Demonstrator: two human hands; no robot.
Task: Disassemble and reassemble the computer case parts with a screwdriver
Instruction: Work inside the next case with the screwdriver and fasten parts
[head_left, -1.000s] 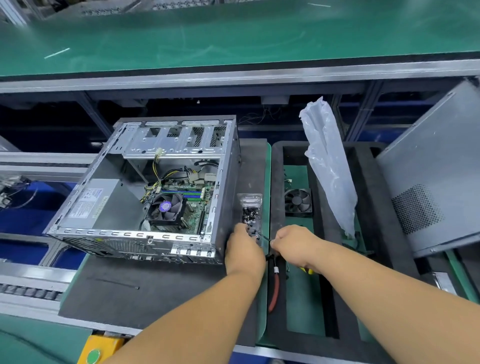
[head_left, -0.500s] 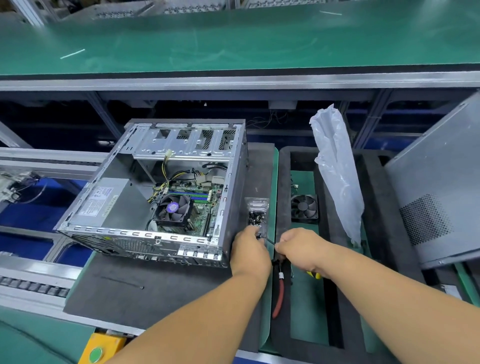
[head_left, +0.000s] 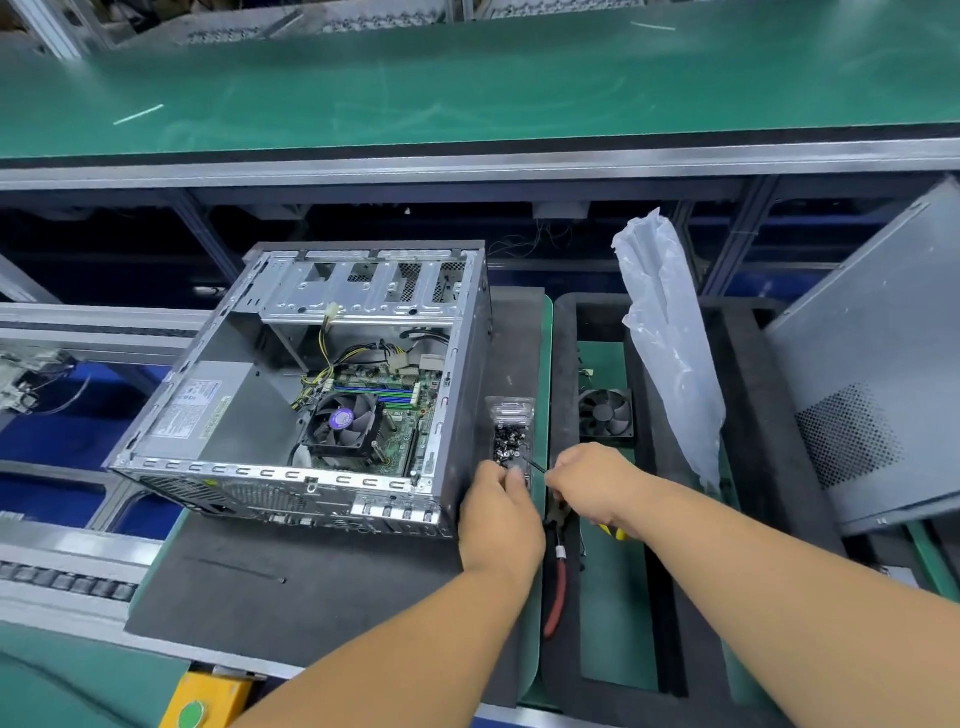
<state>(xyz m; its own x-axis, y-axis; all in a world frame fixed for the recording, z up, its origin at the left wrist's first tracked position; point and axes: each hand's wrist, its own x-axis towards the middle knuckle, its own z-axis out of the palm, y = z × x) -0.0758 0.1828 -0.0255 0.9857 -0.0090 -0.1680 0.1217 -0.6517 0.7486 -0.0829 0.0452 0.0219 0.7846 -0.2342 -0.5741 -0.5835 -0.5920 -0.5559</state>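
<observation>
An open computer case (head_left: 317, 395) lies on a dark foam mat, its motherboard and CPU fan exposed. Just right of it stands a clear plastic tray of small dark screws (head_left: 510, 439). My left hand (head_left: 496, 514) reaches into the near end of that tray, fingertips curled together as if pinching a screw; the screw itself is hidden. My right hand (head_left: 595, 486) grips a screwdriver (head_left: 535, 464), whose thin dark shaft points up-left toward the tray. A bit of its yellow handle shows behind my wrist.
Red-handled pliers (head_left: 557, 571) lie below my hands. A loose case fan (head_left: 605, 414) sits in a black foam tray (head_left: 737, 415), with a white plastic bag (head_left: 670, 338) upright beside it. The grey side panel (head_left: 872, 374) leans at right. A green conveyor (head_left: 467, 78) runs behind.
The view has shifted slightly. My left hand's fingertips have closed in at the near end of the screw tray; my right hand and the screwdriver stay beside it.
</observation>
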